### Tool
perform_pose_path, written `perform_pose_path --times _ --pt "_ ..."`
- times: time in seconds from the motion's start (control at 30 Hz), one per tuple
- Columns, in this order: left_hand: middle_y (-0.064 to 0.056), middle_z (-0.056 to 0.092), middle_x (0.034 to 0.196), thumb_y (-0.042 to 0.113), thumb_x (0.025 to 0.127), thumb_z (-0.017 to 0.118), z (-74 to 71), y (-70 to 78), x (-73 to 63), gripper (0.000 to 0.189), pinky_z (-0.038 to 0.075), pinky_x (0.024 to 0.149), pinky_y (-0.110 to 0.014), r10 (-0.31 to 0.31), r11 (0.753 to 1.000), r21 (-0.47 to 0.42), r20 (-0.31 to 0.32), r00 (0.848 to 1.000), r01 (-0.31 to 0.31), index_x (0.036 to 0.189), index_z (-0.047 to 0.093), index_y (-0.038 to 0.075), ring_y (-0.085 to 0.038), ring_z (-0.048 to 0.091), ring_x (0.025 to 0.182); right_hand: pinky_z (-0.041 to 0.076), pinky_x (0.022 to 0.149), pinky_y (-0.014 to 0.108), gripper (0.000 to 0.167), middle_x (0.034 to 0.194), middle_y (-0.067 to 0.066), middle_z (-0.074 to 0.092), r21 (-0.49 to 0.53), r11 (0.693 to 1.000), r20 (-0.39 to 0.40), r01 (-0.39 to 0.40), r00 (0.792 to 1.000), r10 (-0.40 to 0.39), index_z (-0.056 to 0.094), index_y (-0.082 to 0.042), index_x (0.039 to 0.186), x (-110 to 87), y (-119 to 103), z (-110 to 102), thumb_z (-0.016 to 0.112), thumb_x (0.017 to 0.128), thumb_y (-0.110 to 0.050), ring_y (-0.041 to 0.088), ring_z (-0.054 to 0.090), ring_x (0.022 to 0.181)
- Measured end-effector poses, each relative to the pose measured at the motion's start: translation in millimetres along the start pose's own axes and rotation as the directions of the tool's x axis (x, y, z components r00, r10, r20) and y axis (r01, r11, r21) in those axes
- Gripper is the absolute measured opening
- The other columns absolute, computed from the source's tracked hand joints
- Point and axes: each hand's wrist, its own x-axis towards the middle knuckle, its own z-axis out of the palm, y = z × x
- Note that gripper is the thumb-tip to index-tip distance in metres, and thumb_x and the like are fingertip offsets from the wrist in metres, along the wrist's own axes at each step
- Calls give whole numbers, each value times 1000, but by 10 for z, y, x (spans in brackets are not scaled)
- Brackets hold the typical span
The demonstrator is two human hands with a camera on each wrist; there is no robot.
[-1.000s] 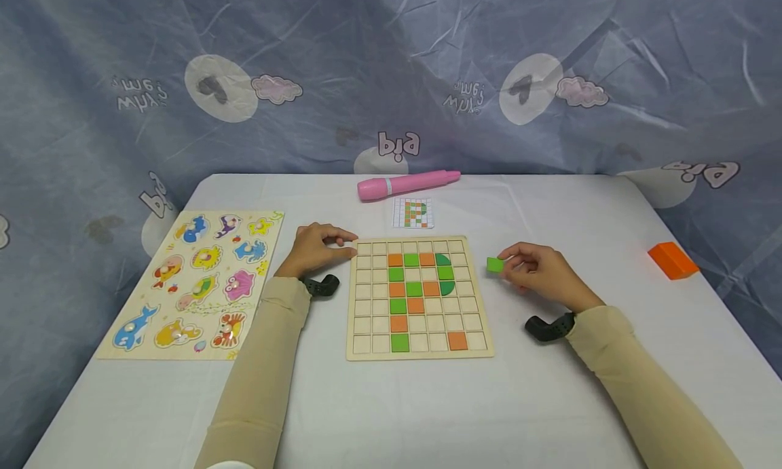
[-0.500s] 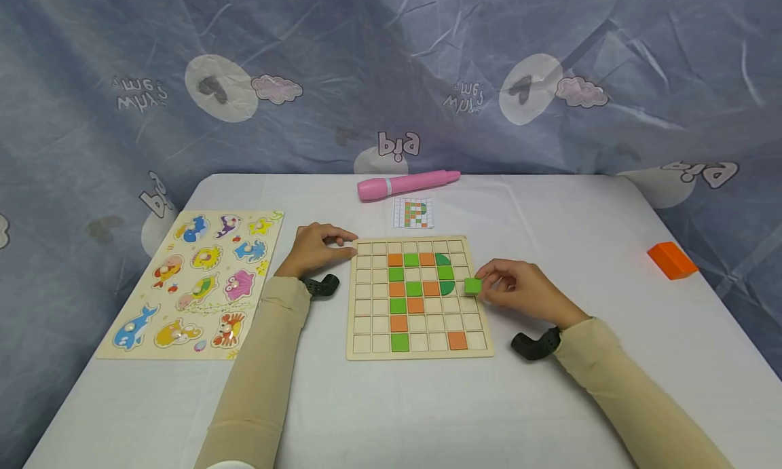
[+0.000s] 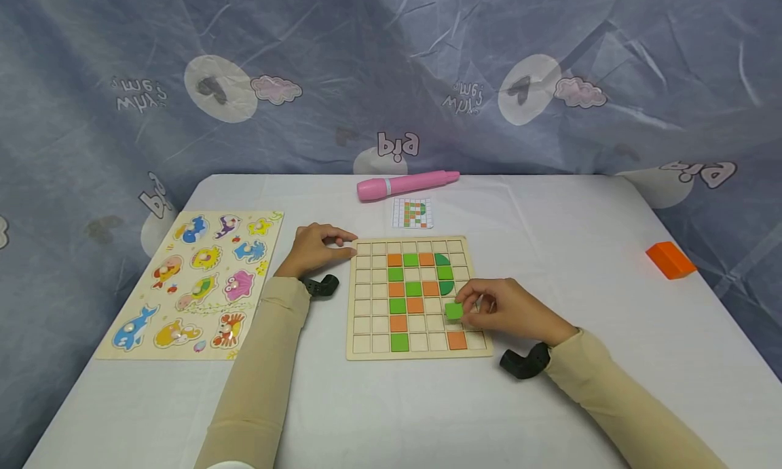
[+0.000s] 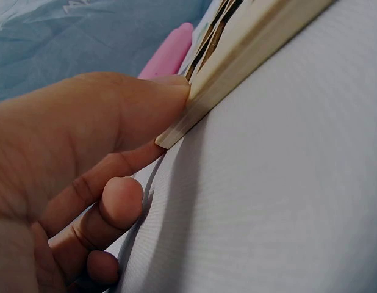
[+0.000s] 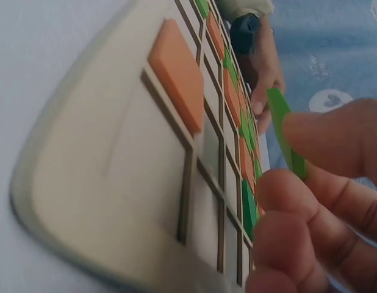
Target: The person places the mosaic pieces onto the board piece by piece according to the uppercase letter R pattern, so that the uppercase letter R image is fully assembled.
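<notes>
A wooden grid board (image 3: 373,352) lies mid-table, with orange, light green and dark green tiles in some of its squares. At its far left corner my left hand (image 3: 314,250) pinches the board between thumb and index finger; in the left wrist view the thumb (image 4: 152,104) lies on the edge. My right hand (image 3: 510,307) holds a green square tile (image 3: 453,311) by thumb and fingertips over the board's right part. The right wrist view shows this tile (image 5: 286,134) tilted, above the grid. Just nearer to me, an orange tile (image 3: 457,341) sits in a square.
A small pattern card (image 3: 413,213) lies beyond the board, and a pink pen-shaped stick (image 3: 408,185) behind it. On the left is an animal peg puzzle (image 3: 195,286), partly overlapped by my left sleeve (image 3: 250,381). An orange block (image 3: 671,260) stands at the far right.
My right hand has carried the green tile leftward and toward me, from beside the board to over its right squares. The left hand stays at the corner.
</notes>
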Motion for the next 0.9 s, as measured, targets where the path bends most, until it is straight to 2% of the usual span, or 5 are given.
perform_pose_path --times 0.2,0.5,0.9 --pt "4 63 82 29 86 91 0 -2 2 33 24 107 -50 -1 1000 0 1 1000 1 115 86 13 -22 52 93 50 66 24 25 89 -8 67 -9 1000 24 16 1000 -16 75 -8 109 40 -77 84 89 90 -11 7 57 68" --pt "4 64 82 28 86 90 -3 29 -14 33 24 107 -50 -6 1000 3 4 1000 6 115 85 13 -22 53 93 47 63 23 21 82 -8 62 -20 1000 51 7 999 -6 74 -6 107 118 -119 176 85 89 -6 6 55 67" --pt "4 63 81 29 86 90 -4 42 -16 33 24 106 -49 -14 1000 8 2 1000 14 115 86 13 -22 53 94 45 67 24 21 76 -11 57 -78 997 55 8 998 -4 72 -6 105 187 -146 264 85 89 -5 3 52 67"
